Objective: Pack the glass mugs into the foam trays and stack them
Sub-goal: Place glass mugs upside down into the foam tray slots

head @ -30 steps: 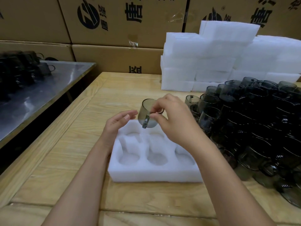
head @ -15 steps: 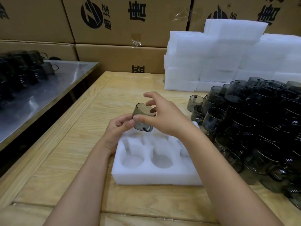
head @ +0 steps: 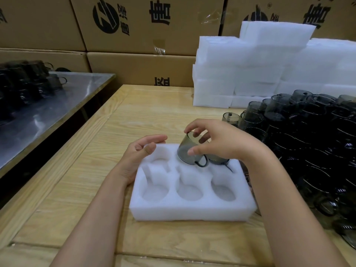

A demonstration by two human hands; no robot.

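A white foam tray with round pockets lies on the wooden table in front of me. My right hand grips a smoky grey glass mug by its rim, tilted, over the back middle pocket. Another mug sits in the back right pocket, partly hidden by my right hand. My left hand rests at the tray's back left corner with loosely bent fingers and holds nothing. The front pockets hold no mugs.
A large heap of dark glass mugs fills the table's right side. Stacked white foam trays stand behind it. Cardboard boxes line the back. A metal table with more mugs stands at the left.
My right hand has carried the mug down and to the right, to the back middle pocket. My left hand has let go of the mug and dropped to the tray's corner.
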